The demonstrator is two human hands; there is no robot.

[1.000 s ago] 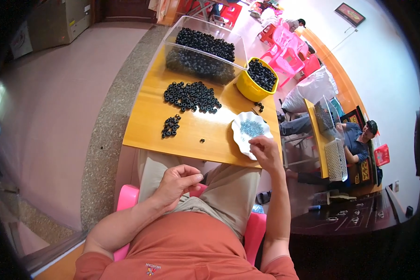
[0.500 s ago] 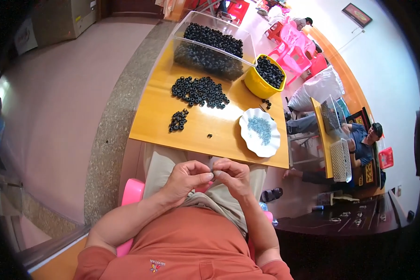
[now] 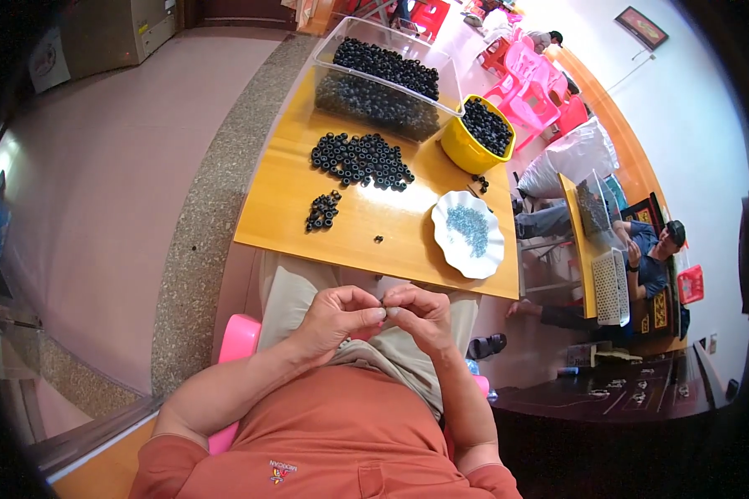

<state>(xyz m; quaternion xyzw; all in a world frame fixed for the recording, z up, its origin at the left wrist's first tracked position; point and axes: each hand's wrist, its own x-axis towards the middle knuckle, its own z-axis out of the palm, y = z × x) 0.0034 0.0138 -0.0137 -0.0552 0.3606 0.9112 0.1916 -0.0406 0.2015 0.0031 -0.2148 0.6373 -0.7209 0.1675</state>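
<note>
My left hand (image 3: pixel 341 316) and my right hand (image 3: pixel 419 316) meet over my lap, thumbs and forefingers pinched together. Between the fingertips is something small and dark, mostly hidden. Just beyond, on the wooden table (image 3: pixel 291 179), lies one tiny dark piece (image 3: pixel 379 239) near the front edge. A small heap of black ring-shaped parts (image 3: pixel 322 211) sits to the left, with a larger spread of black rings (image 3: pixel 362 160) behind it. On the right, a white scalloped plate (image 3: pixel 446 259) holds small clear bluish pieces (image 3: pixel 468 230).
A clear plastic bin (image 3: pixel 374 104) full of black parts stands at the table's back, beside a yellow tub (image 3: pixel 472 155) of similar parts. A pink stool (image 3: pixel 239 337) shows under me. At right, another person (image 3: pixel 647 254) sits by a table with a white perforated basket (image 3: pixel 611 287).
My hands stay pinched together, with slight finger movement. The view has shifted a little. The other person's hand at right has lifted toward their upper body.
</note>
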